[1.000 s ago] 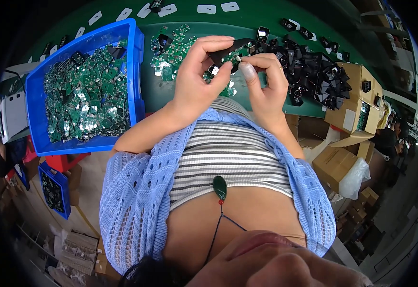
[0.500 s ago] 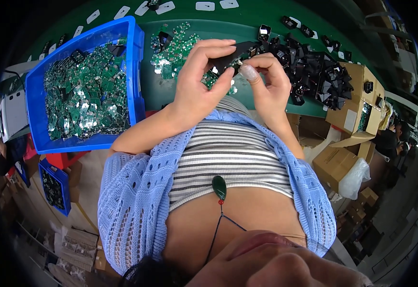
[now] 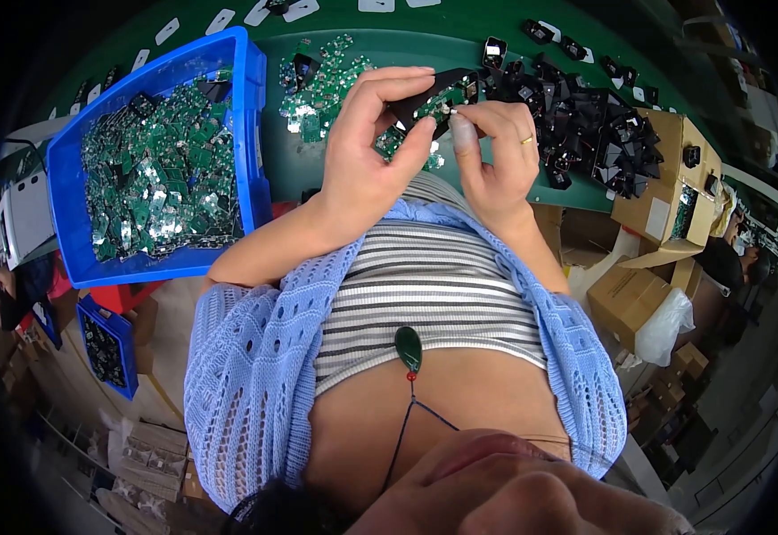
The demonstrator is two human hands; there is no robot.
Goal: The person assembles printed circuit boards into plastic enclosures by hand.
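Observation:
My left hand (image 3: 362, 147) grips a black plastic housing (image 3: 413, 107) by its edge, with the fingers over the far side and the thumb at the near side. A green circuit board (image 3: 445, 98) with small parts on it sits in the open face of the housing. My right hand (image 3: 499, 159) is closed in a pinch, thumb and forefinger at the board's near right edge. A tiny pale bit shows at those fingertips, too small to name. Loose circuit boards (image 3: 316, 107) lie on the bench, partly behind my left hand.
To the left stands a blue bin (image 3: 253, 116) heaped with circuit boards. Black housings (image 3: 576, 125) are piled at the right of the green bench (image 3: 304, 169), beside an open cardboard box (image 3: 661, 214). White cards (image 3: 300, 11) with black parts line the far strip.
The housing has turned in my left hand, so more of the green board shows. My right hand has rolled slightly, its fingertips still at the board's edge.

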